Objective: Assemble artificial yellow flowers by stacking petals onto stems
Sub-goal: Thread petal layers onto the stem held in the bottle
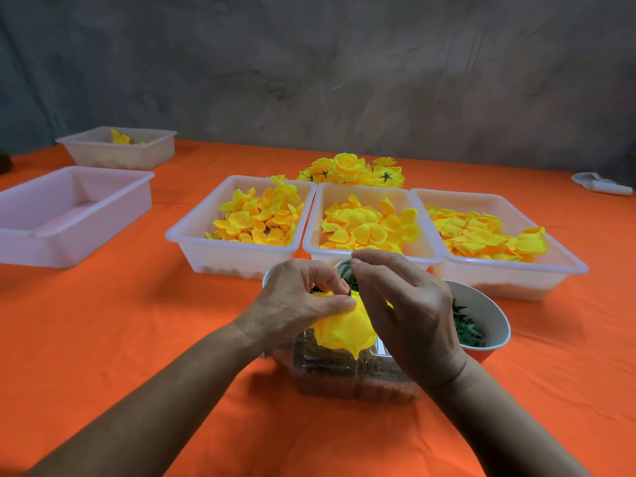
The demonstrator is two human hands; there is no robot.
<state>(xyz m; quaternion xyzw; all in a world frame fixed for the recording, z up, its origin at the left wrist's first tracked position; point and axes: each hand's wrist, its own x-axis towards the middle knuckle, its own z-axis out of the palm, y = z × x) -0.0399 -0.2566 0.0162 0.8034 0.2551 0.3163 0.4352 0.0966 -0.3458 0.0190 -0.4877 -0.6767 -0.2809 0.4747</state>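
A half-built yellow flower (340,330) hangs upside down between both hands, above a clear plastic box (347,376). My left hand (303,304) pinches the flower's yellow petals from the left. My right hand (402,304) pinches a small dark green piece (348,270) with thumb and forefinger right above the flower. Three white trays of loose yellow petals stand behind: left (192,232), middle (311,235), right (564,263). A heap of finished yellow flowers (351,170) lies beyond them.
A white bowl of green star-shaped parts (492,311) stands right of my hands; another bowl (270,273) is partly hidden behind them. An empty white tray (72,215) and a further tray (117,146) stand at the left on the orange cloth. White rolled cloth (602,184) lies far right.
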